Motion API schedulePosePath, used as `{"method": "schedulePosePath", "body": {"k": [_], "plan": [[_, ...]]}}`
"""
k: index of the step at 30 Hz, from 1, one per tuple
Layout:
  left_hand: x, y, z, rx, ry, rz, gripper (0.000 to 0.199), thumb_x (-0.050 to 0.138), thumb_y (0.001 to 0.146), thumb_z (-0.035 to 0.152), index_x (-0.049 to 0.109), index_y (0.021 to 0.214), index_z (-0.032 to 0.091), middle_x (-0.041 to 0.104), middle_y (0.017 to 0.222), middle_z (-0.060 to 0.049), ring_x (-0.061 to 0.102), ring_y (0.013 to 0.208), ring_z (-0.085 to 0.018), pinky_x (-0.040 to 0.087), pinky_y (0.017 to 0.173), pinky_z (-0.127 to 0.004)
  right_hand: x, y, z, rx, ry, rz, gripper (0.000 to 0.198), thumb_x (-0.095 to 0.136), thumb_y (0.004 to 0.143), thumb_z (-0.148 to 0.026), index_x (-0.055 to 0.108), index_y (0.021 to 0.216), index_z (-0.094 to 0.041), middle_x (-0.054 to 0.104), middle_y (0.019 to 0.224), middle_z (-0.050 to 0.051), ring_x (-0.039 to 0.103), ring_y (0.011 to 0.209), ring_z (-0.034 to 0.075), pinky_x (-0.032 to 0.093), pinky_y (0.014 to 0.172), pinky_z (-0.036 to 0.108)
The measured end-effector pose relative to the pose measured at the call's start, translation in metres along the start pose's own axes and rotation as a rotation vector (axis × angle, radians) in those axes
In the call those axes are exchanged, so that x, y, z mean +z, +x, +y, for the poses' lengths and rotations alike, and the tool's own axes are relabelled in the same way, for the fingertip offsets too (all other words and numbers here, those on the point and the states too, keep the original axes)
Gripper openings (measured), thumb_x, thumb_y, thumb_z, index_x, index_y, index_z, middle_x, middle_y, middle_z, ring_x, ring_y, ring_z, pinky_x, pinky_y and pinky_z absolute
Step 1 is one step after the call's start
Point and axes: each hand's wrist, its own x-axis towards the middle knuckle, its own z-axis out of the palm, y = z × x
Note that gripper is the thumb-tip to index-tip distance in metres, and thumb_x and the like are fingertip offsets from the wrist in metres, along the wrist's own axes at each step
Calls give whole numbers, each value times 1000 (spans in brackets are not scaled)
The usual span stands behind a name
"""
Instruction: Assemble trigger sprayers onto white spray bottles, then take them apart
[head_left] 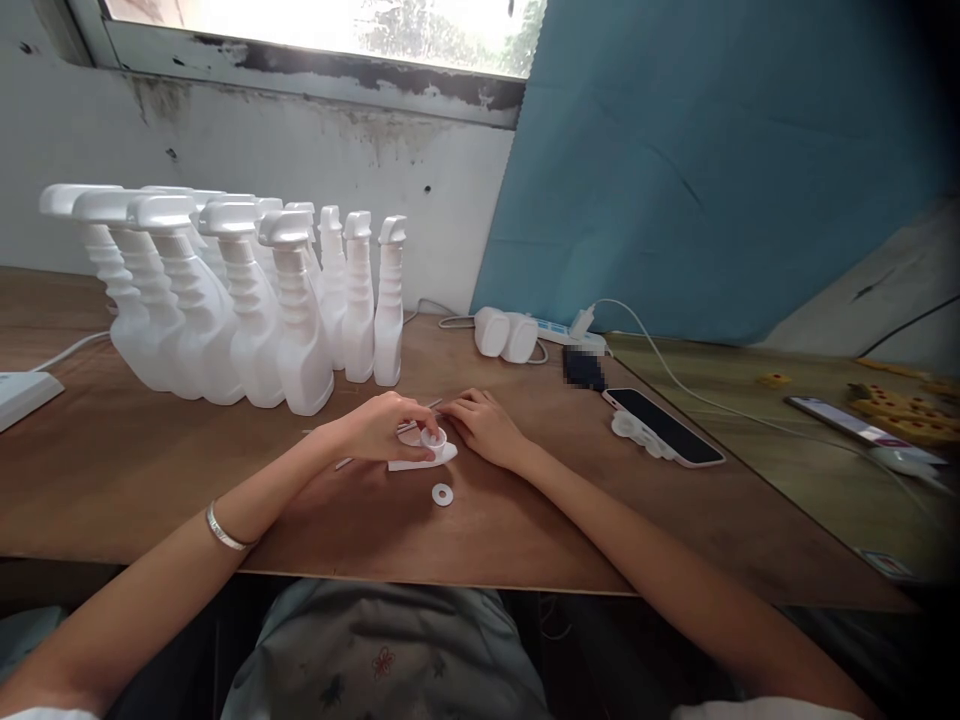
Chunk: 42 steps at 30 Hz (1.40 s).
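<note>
My left hand [386,425] is closed, its thumb and fingers pinching a small white round cap [433,441]. That cap sits at a flat, pointed white plastic piece [421,464] on the table; whether the two are joined I cannot tell. My right hand [486,425] lies palm down just to the right, fingers stretched toward the left. Its fingertips are at the ends of thin pale tubes, partly hidden behind my left hand; no firm grip shows. A flat white ring [442,495] rests on the table in front of the cap.
Several white spray bottles [304,340] stand in rows at the back left. Two white containers [506,335] and a power strip [570,336] with cables are near the wall. To the right lies a phone [666,428] beside clear plastic pieces [641,436]. The brown table [337,530] ends close to my lap.
</note>
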Motion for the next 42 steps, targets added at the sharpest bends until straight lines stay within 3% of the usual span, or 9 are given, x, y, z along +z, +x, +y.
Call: {"method": "schedulePosePath", "body": {"k": [5,10,13,16,19,21,30,42], "plan": [[6,1,-1,74,-23,25,22,62,71,33,65,87,18,64,81,-1,56,73,-11,40,67,-18,-2,-2,-2,-34,-220,-2,27,42,86,-16,61,105,-15,63,87,9,48,85,22,39,73,35],[12,2,-5,91,31,77,21,60,72,35,63,85,18,65,83,-2,57,78,-14,41,70,-21,-14,-4,2,34,-162,113,23,42,82,-10,64,88,-15,59,85,10,49,81,20,42,73,32],[13,2,-5,64,63,98,20,59,73,35,63,84,19,66,84,-2,58,81,-15,41,71,-22,-20,-3,6,223,98,290,14,49,80,-14,63,79,-16,60,79,7,54,73,18,44,69,31],[15,3,-5,42,59,121,19,59,73,34,62,85,20,65,86,-2,58,82,-15,41,72,-22,-23,0,1,452,618,469,10,62,73,-27,60,73,-17,61,69,3,57,62,15,47,62,30],[18,4,-6,15,42,155,20,59,73,35,61,87,20,65,86,-1,58,80,-14,42,72,-22,-25,3,-15,535,1054,506,22,67,67,-37,58,73,-17,63,64,2,60,60,14,49,61,29],[20,4,-6,-5,33,175,20,59,73,35,60,87,20,64,86,-1,58,80,-14,41,71,-22,-26,3,-28,521,1159,483,24,67,67,-39,59,72,-16,64,65,2,60,61,14,50,63,29],[22,3,-6,-44,34,184,21,59,72,35,60,85,18,64,83,-2,57,77,-15,41,70,-23,-22,-5,-48,367,765,352,19,52,81,-35,57,74,-18,61,72,1,55,63,11,43,59,23],[23,4,-6,-25,6,200,20,60,72,34,61,81,17,63,80,-2,57,74,-14,41,69,-22,-24,-5,-49,239,555,320,16,46,85,-25,57,76,-18,63,79,2,57,72,13,43,67,25]]}}
